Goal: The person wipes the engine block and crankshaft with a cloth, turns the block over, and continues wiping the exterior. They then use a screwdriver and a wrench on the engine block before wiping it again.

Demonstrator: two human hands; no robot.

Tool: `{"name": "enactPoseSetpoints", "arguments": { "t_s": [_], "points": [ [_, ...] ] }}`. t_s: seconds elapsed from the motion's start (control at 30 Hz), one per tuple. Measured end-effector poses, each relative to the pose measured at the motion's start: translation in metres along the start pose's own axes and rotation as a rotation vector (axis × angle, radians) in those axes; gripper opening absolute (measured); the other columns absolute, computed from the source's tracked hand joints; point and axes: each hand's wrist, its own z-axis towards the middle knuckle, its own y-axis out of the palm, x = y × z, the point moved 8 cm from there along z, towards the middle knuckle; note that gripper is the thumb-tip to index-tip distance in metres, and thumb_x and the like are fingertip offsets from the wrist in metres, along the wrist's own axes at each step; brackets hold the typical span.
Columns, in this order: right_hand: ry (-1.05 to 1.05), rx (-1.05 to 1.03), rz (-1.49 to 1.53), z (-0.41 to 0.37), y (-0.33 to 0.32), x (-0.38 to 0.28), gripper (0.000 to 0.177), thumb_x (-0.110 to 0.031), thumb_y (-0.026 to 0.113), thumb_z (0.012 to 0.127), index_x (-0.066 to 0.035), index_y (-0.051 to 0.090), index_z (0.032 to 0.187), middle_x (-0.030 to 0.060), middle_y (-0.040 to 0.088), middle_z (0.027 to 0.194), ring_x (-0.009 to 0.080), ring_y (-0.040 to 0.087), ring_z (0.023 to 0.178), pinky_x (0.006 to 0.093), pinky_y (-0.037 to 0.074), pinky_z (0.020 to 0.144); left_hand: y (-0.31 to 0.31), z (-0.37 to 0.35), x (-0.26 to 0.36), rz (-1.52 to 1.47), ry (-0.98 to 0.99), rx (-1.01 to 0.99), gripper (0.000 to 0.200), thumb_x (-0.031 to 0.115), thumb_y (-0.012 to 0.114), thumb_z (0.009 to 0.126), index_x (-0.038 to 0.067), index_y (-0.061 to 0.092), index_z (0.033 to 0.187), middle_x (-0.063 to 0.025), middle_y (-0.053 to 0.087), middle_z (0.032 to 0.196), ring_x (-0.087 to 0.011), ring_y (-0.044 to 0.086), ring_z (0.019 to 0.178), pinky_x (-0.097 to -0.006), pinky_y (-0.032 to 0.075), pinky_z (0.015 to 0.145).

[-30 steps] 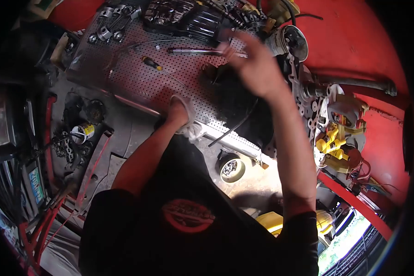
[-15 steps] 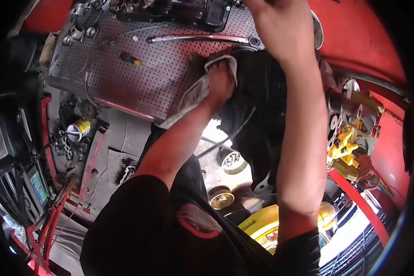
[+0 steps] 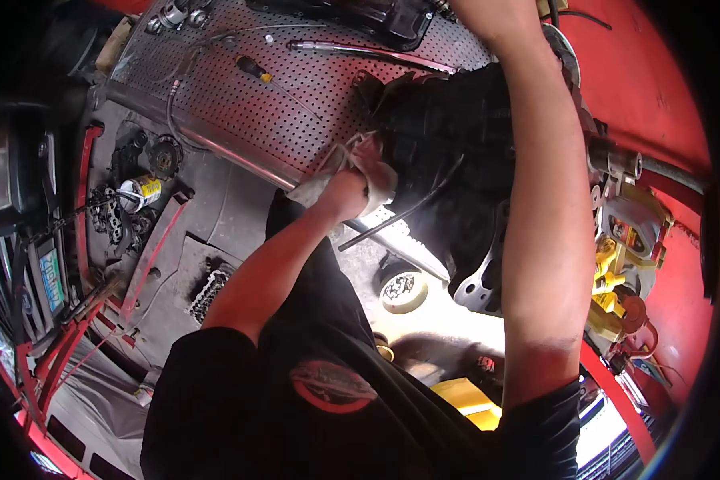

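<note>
My left hand (image 3: 346, 194) is closed on a grey, stained rag (image 3: 378, 172) at the near edge of the perforated metal bench (image 3: 208, 120). Right of the rag is a large dark engine part (image 3: 456, 112), probably an engine block. My right hand (image 3: 492, 20) reaches past this part to the top edge of the view, its fingers cut off, so its grip cannot be seen. A long-handled wrench (image 3: 364, 53) and a screwdriver (image 3: 254, 69) with a black and yellow handle lie on the bench. Behind them sits a black metal pan (image 3: 376, 20).
A white tub (image 3: 402, 290) of small metal parts stands below the engine part. Yellow bottles (image 3: 608, 280) are at right. On the left floor are a white and yellow can (image 3: 141, 193), greasy parts and a red metal frame (image 3: 88, 184).
My left hand has drawn the rag down toward me, away from the engine part's upper edge. My right arm stays raised. The view has shifted slightly.
</note>
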Motion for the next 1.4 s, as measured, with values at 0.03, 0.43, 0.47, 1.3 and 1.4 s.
{"name": "enactPoseSetpoints", "arguments": {
  "t_s": [0.03, 0.43, 0.47, 1.3, 1.4],
  "points": [
    [0.003, 0.001, -0.015, 0.002, 0.002, -0.001, 0.021, -0.016, 0.064, 0.090, 0.003, 0.071, 0.098, 0.0118, 0.068, 0.073, 0.0190, 0.065, 0.068, 0.0344, 0.052, 0.067, -0.012, 0.000, 0.000, 0.018, -0.054, 0.024, 0.028, 0.013, 0.069, 0.086, 0.002, 0.070, 0.111, -0.0186, 0.073, 0.104, -0.0380, 0.070, 0.099, -0.0424, 0.054, 0.089],
    [-0.148, 0.054, -0.052, -0.005, -0.003, -0.003, 0.021, -0.016, 0.064, 0.087, 0.002, 0.071, 0.096, 0.0207, 0.070, 0.081, 0.0288, 0.070, 0.078, 0.0390, 0.053, 0.077, -0.044, 0.164, -0.011, 1.012, 0.378, 0.589, 0.018, 0.012, 0.048, 0.093, 0.008, 0.065, 0.096, -0.0133, 0.064, 0.102, -0.0252, 0.063, 0.102, -0.0368, 0.047, 0.095],
    [-0.145, 0.058, -0.051, -0.006, -0.003, 0.001, 0.021, -0.016, 0.064, 0.087, 0.003, 0.071, 0.096, 0.0214, 0.070, 0.081, 0.0300, 0.070, 0.079, 0.0394, 0.054, 0.078, -0.050, 0.167, -0.017, 0.677, 0.293, 0.543, 0.018, 0.014, 0.048, 0.094, 0.008, 0.064, 0.099, -0.0138, 0.065, 0.104, -0.0260, 0.063, 0.104, -0.0373, 0.047, 0.097],
    [0.065, -0.084, 0.049, 0.007, -0.006, 0.010, 0.021, -0.015, 0.063, 0.090, 0.003, 0.071, 0.098, 0.0162, 0.071, 0.079, 0.0246, 0.068, 0.077, 0.0373, 0.054, 0.076, -0.057, 0.191, -0.090, -0.110, -0.424, 0.254, 0.042, 0.039, 0.063, 0.093, 0.003, 0.073, 0.111, -0.0213, 0.072, 0.113, -0.0332, 0.068, 0.106, -0.0424, 0.051, 0.090],
    [0.122, -0.048, -0.067, 0.002, 0.003, -0.004, 0.019, -0.013, 0.063, 0.091, 0.003, 0.070, 0.097, 0.0098, 0.069, 0.075, 0.0167, 0.065, 0.070, 0.0325, 0.053, 0.070, -0.049, 0.181, -0.112, -0.193, -0.463, 0.165, 0.046, 0.039, 0.065, 0.092, -0.003, 0.071, 0.111, -0.0196, 0.072, 0.112, -0.0335, 0.068, 0.104, -0.0425, 0.051, 0.088]
  ]
}}
